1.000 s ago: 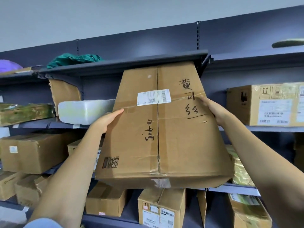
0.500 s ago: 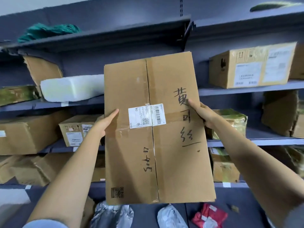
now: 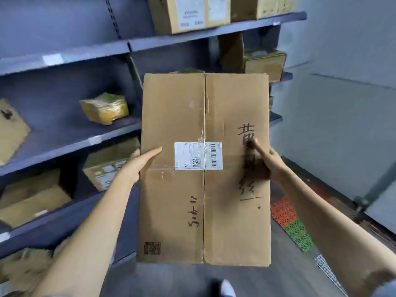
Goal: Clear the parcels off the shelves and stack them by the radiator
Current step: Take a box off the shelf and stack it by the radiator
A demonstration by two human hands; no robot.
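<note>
A large brown cardboard parcel (image 3: pixel 203 116) with a white shipping label and black handwriting hangs in front of me, clear of the shelves. My left hand (image 3: pixel 137 166) grips its left edge, thumb lying across the top face. My right hand (image 3: pixel 270 162) grips its right edge, thumb over the handwriting. Both sets of fingers are hidden behind the box. The dark blue shelves (image 3: pixel 64 144) stand to the left and behind it.
Other parcels stay on the shelves: a yellow-wrapped one (image 3: pixel 105 110), cardboard boxes lower left (image 3: pixel 107 163) and top (image 3: pixel 177 11), another at right (image 3: pixel 265 63). Red and green floor mats (image 3: pixel 293 224) lie at right by a grey wall. My shoe (image 3: pixel 227 288) shows below.
The parcel has come off the shelf and lower toward me. The view has swung right and down, bringing the wall and floor mats into sight. Both hands keep their hold.
</note>
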